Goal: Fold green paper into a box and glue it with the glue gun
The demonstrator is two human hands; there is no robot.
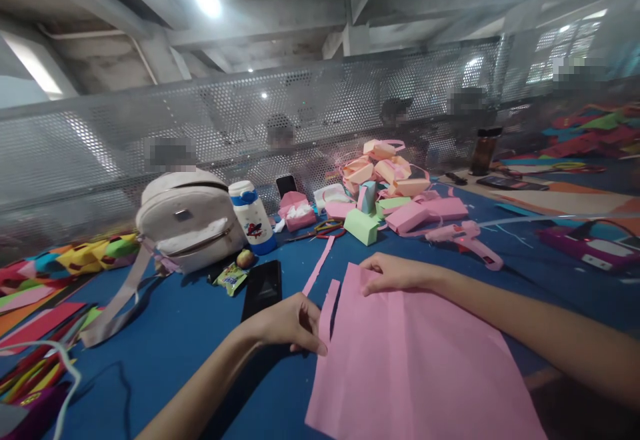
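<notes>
A large sheet of pink paper (420, 367) with crease lines lies in front of me, over the near edge of the blue table. My left hand (303, 327) is closed, pinching a narrow strip (327, 310) partly split from the sheet's left edge; a gap separates the strip's upper part from the sheet. At the top edge, my right hand (390, 272) is closed with thumb and fingers gripping the paper. Another loose pink strip (320, 263) lies just beyond my left hand. A black phone (263, 287) sits beside my left wrist.
On the blue table (165, 333) stand a pale backpack (193, 227) and a water bottle (254, 217). Scissors (323, 230), folded paper boxes (363, 225) and a pink glue gun (467, 237) lie beyond my hands. A perforated metal screen (225, 113) rises behind; people are beyond it.
</notes>
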